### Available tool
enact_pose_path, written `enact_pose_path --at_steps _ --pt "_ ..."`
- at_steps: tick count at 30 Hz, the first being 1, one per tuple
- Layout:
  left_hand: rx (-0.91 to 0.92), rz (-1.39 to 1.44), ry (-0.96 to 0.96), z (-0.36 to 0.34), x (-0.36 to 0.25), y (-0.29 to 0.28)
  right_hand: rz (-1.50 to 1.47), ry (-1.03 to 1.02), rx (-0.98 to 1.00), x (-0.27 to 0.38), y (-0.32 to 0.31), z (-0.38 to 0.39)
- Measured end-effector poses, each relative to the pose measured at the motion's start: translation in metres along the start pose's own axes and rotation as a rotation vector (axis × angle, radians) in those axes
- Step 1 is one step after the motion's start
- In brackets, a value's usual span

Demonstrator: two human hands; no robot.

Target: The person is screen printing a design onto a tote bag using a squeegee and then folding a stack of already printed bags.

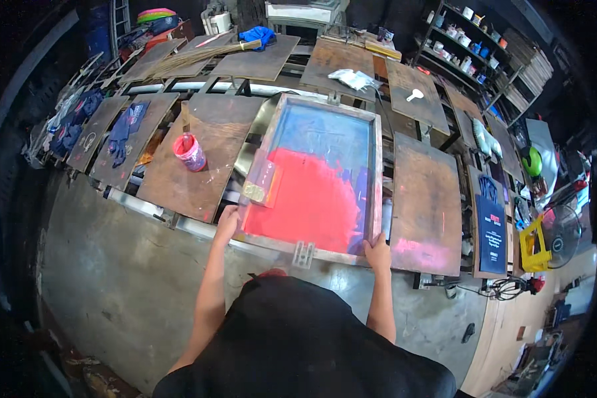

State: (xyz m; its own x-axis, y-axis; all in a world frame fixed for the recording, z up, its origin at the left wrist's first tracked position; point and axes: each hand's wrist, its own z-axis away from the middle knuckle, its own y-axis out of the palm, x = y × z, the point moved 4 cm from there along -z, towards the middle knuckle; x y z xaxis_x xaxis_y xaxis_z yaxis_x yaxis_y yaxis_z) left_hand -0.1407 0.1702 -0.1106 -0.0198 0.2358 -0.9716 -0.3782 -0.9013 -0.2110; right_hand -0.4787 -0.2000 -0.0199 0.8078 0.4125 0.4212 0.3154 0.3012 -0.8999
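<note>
A screen frame (377,174) lies before me, its mesh blue at the top and covered in bright pink ink (305,205) lower down. A squeegee (261,186) rests on its left side. My left hand (227,224) is closed on the frame's lower left corner, and my right hand (378,254) grips the lower right corner. A metal hinge clamp (304,255) sits on the near edge between them. To the left, a pink ink tub (191,156) with a stick in it stands on a stained board (172,192).
More boards (424,192) surround me, some bearing dark garments (119,136), a white cloth (351,78), a blue cloth (257,37) and a dark printed panel (491,232). A shelf of containers (464,46) stands back right. A fan (560,235) and yellow crate (534,245) are at far right.
</note>
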Motion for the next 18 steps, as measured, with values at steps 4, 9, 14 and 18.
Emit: enact_pose_path --at_steps 4,9,14,18 --pt "-0.030 0.026 -0.178 -0.019 0.022 0.011 -0.087 0.003 0.006 -0.010 0.023 -0.028" --pt "0.064 0.201 -0.346 -0.012 0.023 0.016 -0.412 0.106 0.017 -0.024 0.032 -0.040" --pt "0.108 0.114 -0.351 -0.008 0.003 0.019 -0.514 0.245 0.179 -0.032 0.037 -0.041" --pt "0.086 0.072 -0.381 -0.012 0.006 0.017 -0.438 0.220 0.087 -0.028 0.038 -0.043"
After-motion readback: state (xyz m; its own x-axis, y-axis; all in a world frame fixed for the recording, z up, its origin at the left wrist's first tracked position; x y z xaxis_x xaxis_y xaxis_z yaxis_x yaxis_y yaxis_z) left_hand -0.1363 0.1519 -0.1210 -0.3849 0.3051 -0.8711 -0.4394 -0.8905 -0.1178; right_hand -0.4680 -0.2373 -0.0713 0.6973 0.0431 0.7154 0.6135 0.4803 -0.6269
